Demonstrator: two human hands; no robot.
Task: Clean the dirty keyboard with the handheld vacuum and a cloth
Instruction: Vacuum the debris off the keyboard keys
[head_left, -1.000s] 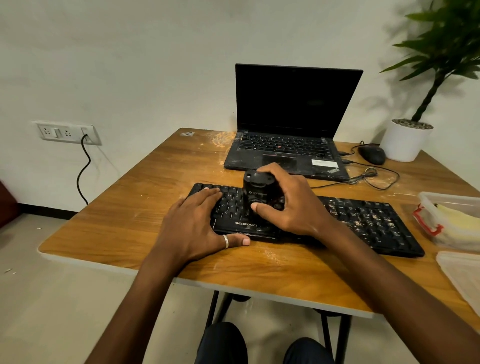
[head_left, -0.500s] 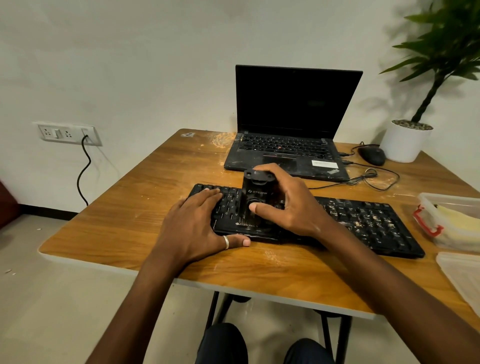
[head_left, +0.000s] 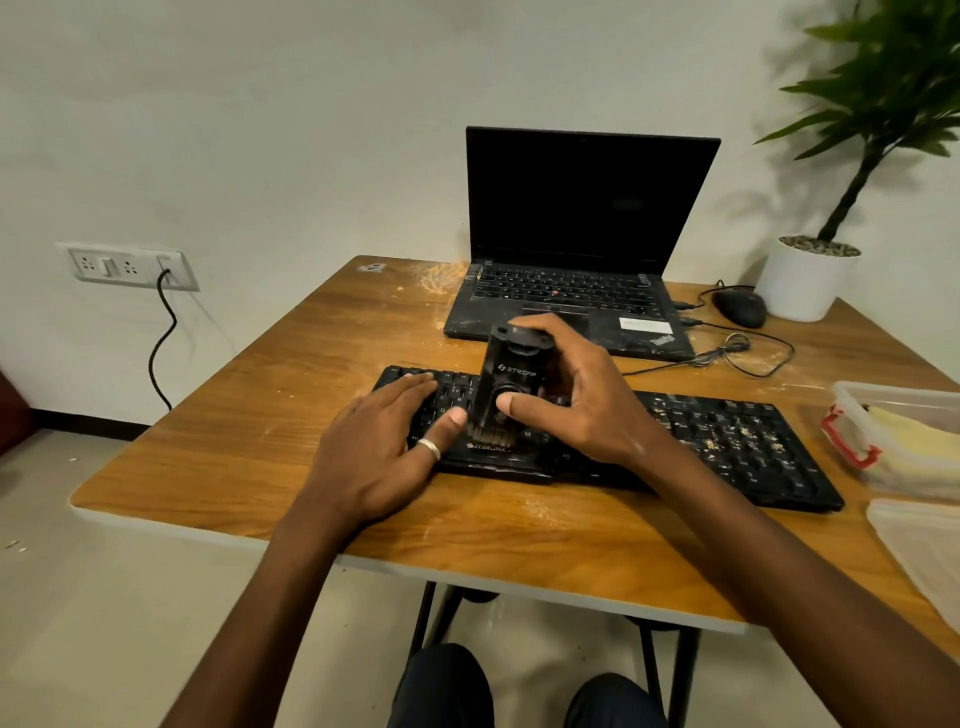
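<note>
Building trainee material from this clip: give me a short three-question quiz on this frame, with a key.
1. True or false: the right hand grips the handheld vacuum, brush down, on the keyboard.
2. Which keyboard end shows more crumbs? A) left B) right
3. Fill in: the left hand rests flat on the keyboard's ____ end.
Key: 1 true; 2 B; 3 left.
</note>
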